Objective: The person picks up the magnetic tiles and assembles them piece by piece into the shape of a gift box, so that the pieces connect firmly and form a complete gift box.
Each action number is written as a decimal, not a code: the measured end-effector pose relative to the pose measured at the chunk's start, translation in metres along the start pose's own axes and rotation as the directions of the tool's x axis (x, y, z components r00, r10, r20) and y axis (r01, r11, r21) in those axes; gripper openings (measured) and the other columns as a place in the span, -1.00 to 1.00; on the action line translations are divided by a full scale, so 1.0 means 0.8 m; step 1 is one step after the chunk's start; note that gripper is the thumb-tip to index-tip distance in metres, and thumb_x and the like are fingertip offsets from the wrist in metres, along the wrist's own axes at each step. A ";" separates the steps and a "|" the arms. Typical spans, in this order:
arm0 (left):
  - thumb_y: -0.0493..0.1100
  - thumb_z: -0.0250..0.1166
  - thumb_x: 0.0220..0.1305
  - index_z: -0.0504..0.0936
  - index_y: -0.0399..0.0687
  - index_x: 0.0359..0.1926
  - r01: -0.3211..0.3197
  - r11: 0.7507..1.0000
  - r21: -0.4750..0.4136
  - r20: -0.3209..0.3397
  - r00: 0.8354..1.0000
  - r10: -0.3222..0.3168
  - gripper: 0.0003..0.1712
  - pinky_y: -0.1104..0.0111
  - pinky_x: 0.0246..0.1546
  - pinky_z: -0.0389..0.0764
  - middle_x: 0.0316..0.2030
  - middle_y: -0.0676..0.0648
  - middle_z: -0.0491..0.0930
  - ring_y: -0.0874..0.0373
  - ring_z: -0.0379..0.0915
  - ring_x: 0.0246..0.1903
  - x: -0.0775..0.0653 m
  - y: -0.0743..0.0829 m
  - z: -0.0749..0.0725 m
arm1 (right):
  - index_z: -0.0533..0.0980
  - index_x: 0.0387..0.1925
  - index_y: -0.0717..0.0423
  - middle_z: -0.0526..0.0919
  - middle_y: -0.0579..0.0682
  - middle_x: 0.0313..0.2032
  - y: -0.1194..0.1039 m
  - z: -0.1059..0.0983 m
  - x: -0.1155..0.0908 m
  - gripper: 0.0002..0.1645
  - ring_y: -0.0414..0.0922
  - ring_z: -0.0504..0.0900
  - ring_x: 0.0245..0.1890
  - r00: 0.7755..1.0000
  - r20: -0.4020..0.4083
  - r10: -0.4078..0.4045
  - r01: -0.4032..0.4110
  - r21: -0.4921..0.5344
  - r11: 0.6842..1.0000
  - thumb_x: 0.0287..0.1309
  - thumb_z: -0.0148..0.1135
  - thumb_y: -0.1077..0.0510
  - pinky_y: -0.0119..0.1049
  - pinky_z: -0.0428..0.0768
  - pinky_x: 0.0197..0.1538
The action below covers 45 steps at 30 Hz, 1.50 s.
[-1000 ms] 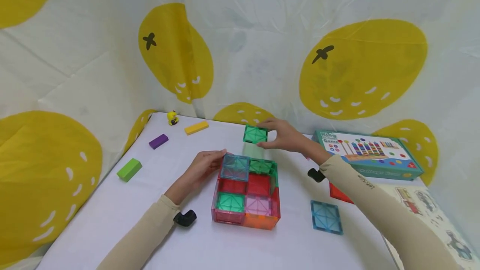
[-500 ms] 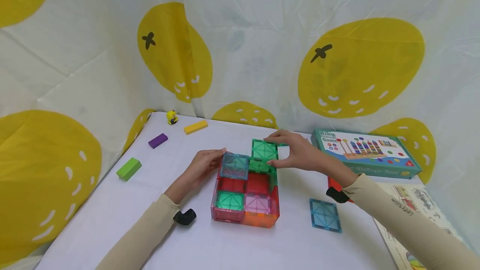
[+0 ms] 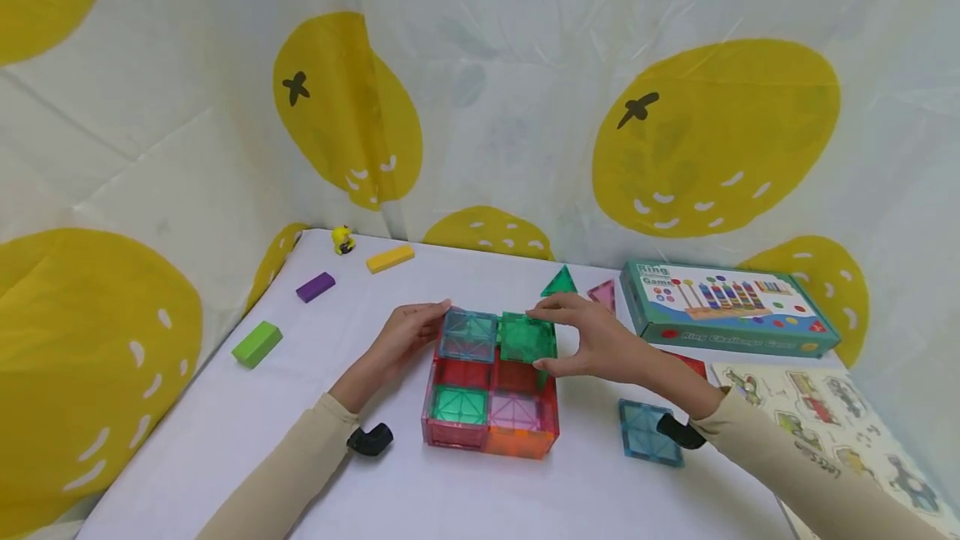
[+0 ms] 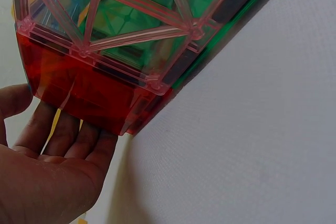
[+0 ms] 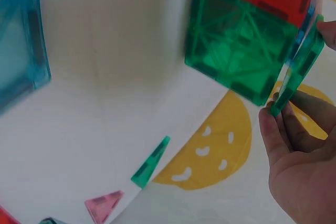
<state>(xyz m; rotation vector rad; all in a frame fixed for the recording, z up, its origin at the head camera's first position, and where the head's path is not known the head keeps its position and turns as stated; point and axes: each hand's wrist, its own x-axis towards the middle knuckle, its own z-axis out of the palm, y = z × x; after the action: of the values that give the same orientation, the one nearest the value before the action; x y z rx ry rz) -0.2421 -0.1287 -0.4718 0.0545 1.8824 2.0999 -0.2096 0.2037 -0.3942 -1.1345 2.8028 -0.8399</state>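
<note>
A square box of see-through magnetic tiles (image 3: pixel 522 444) stands mid-table, its walls red, pink, orange and green. A blue tile (image 3: pixel 468 336) lies flat over its back left quarter; green and pink squares show in the front half. My right hand (image 3: pixel 600 346) pinches a green square magnetic tile (image 3: pixel 527 338) between thumb and fingers over the back right quarter, beside the blue one. In the right wrist view this tile (image 5: pixel 300 69) is tilted close to the green wall. My left hand (image 3: pixel 401 340) steadies the box's back left corner, fingers (image 4: pixel 65 135) against the red wall.
A loose blue tile (image 3: pixel 649 433) and a partly covered red tile (image 3: pixel 686 362) lie on the right. Behind are green (image 3: pixel 560 282) and pink triangles (image 3: pixel 603 294), a game box (image 3: pixel 731 307) and a picture board (image 3: pixel 832 432). Green (image 3: pixel 257 345), purple (image 3: pixel 316 287) and yellow blocks (image 3: pixel 390 258) lie left.
My right hand has brought the green tile from behind the box forward and down onto the back right quarter. The triangles have come into view. My left hand has stayed at the corner.
</note>
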 end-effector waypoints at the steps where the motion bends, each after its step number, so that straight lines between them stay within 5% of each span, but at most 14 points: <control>1: 0.11 0.32 0.53 0.78 -0.27 0.11 0.000 1.000 -0.003 0.003 1.000 0.000 -0.49 0.20 0.21 0.54 0.00 -0.10 0.76 0.05 0.65 -0.04 0.000 -0.001 0.001 | 0.63 0.33 0.06 0.57 -0.04 0.23 -0.001 0.004 -0.002 -0.21 -0.03 0.49 0.23 1.000 -0.005 -0.008 0.008 -0.005 1.000 0.09 0.64 -0.11 0.07 0.70 0.07; 13: 0.11 0.32 0.53 0.77 -0.28 0.12 -0.002 1.000 -0.008 0.024 1.000 0.002 -0.48 0.17 0.25 0.53 0.05 -0.12 0.74 0.05 0.65 0.00 0.000 -0.006 0.007 | 0.63 0.32 0.08 0.54 -0.03 0.23 -0.002 0.022 -0.014 -0.23 -0.06 0.45 0.25 0.997 -0.061 -0.052 0.050 -0.023 0.998 0.12 0.64 -0.10 -0.11 0.71 0.08; 27: 0.14 0.32 0.51 0.77 -0.27 0.12 -0.008 1.000 -0.001 0.038 0.999 0.008 -0.46 0.17 0.23 0.52 0.04 -0.12 0.74 0.02 0.63 -0.01 0.004 0.000 0.010 | 0.56 0.41 0.04 0.51 -0.02 0.33 -0.005 0.012 -0.027 -0.20 -0.03 0.42 0.34 0.997 -0.070 -0.032 0.029 -0.051 0.998 0.22 0.57 -0.16 -0.01 0.71 0.09; 38: 0.15 0.32 0.51 0.74 -0.26 0.17 0.008 1.000 0.011 0.011 1.000 -0.008 -0.43 0.12 0.29 0.50 0.08 -0.12 0.73 0.02 0.63 0.04 0.002 0.005 0.003 | 0.51 0.45 -0.04 0.52 0.00 0.38 0.004 -0.024 -0.077 -0.22 0.09 0.44 0.39 0.989 -0.102 0.108 -0.115 -0.065 0.991 0.28 0.51 -0.15 0.24 0.59 0.20; 45: 0.14 0.31 0.52 0.73 -0.28 0.19 0.017 1.000 0.001 0.005 1.000 -0.017 -0.43 0.08 0.33 0.47 0.08 -0.13 0.72 0.00 0.61 0.05 0.001 0.000 -0.001 | 0.52 0.43 -0.09 0.55 -0.01 0.35 0.010 -0.026 -0.116 -0.25 0.11 0.48 0.36 0.978 -0.088 0.189 -0.195 -0.058 0.979 0.29 0.49 -0.20 0.29 0.61 0.16</control>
<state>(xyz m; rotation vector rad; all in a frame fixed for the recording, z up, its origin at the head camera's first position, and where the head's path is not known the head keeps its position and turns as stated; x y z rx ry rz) -0.2431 -0.1289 -0.4720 0.0445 1.8740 2.0861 -0.1506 0.2784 -0.3981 -0.8349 2.9669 -0.7996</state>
